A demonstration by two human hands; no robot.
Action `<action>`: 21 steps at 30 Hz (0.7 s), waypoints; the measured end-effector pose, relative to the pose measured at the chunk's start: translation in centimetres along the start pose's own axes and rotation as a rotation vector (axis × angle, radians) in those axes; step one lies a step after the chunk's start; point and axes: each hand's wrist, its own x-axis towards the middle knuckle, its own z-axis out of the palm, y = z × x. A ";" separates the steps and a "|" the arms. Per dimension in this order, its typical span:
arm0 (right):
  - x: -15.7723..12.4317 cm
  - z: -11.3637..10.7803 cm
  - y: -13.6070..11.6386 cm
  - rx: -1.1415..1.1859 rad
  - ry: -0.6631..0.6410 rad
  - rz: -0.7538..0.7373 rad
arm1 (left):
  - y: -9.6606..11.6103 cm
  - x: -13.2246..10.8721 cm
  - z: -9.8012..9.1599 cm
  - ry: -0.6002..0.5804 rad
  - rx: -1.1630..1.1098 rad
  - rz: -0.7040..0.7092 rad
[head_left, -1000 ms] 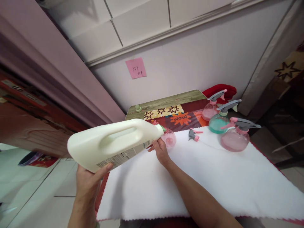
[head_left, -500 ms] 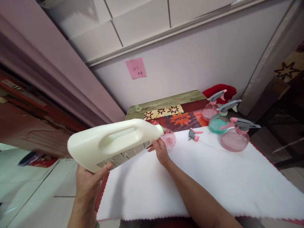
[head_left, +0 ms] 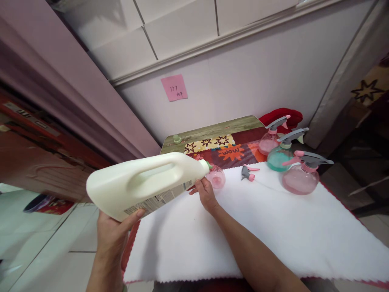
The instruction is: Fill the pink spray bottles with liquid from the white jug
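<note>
A large cream detergent jug (head_left: 121,184) lies tilted nearly level in the air, its green spout at the mouth of a round pink spray bottle (head_left: 217,179) with no spray head on it. My left hand (head_left: 117,225) is closed around the jug's base from below, thumb along the label. Near the neck, my right hand (head_left: 205,192) grips the jug from beneath; some of its fingers are hidden behind it. A loose grey and pink spray head (head_left: 247,173) with its clear tube rests on the white cloth, right of the pink bottle.
Several filled spray bottles, one of them green (head_left: 278,159), stand at the right of the table. A white cloth (head_left: 273,235) covers the near part. A small green cap (head_left: 177,139) sits on the far wooden edge, before a wall with a pink note (head_left: 174,88).
</note>
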 end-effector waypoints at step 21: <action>-0.1 0.4 -0.2 0.105 -0.012 0.055 | -1.2 0.3 -1.4 0.010 0.097 0.052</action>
